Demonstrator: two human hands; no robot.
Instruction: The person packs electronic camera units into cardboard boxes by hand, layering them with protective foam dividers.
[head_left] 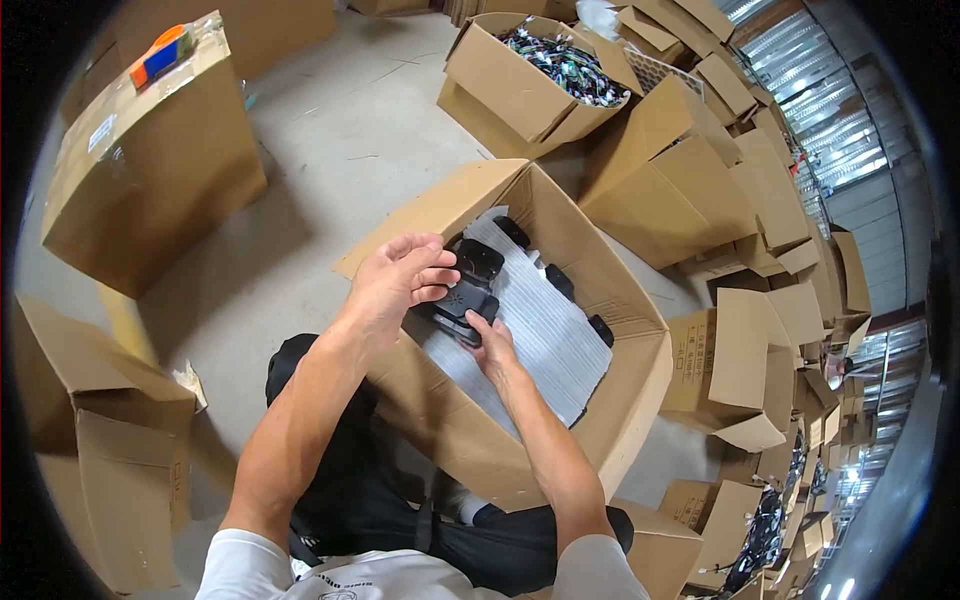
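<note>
Both hands hold one black plastic part [470,285] over the near left corner of an open cardboard box [640,385]. My left hand [395,280] grips the part from the left, thumb and fingers on its upper end. My right hand [493,340] holds its lower end from underneath. A white ribbed foam sheet [545,335] lines the inside of the box. Along the far edge of the sheet lie several more black parts [558,281], partly tucked under it.
A second open box [500,80] holding bundled wire harnesses stands farther back. Closed cartons stand at left, one [150,170] with an orange and blue tape dispenser [160,55] on top. Many empty cartons [740,210] pile up at right. Bare concrete floor [340,130] lies between.
</note>
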